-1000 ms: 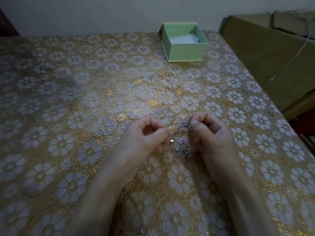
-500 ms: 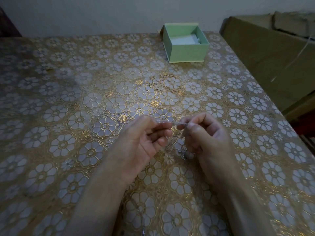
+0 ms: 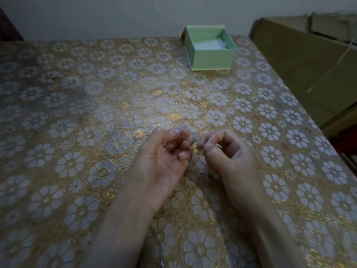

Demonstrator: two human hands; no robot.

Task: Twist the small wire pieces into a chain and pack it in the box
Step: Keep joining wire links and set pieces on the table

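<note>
Two hands are seen above the table [image 3: 58, 132], which is covered by one cloth patterned with gold and white flowers. The left hand [image 3: 164, 159] is turned palm up, its fingers [image 3: 185, 144] curled, and a thin wire piece [image 3: 185, 137] is pinched between thumb and fingertips. The right hand [image 3: 226, 153] is held just beside it, its fingers [image 3: 204, 144] curled and pinched on the near end of the wire work. One small cluster of linked wire, the chain [image 3: 208, 175], is seen hanging below the right hand, close over the cloth; how many links it has cannot be told. One open green box [image 3: 211, 59] with a white lining is placed at the far edge of the table, well apart from both hands. One brown cardboard carton [image 3: 309, 64] is stood beside the table on the right.
</note>
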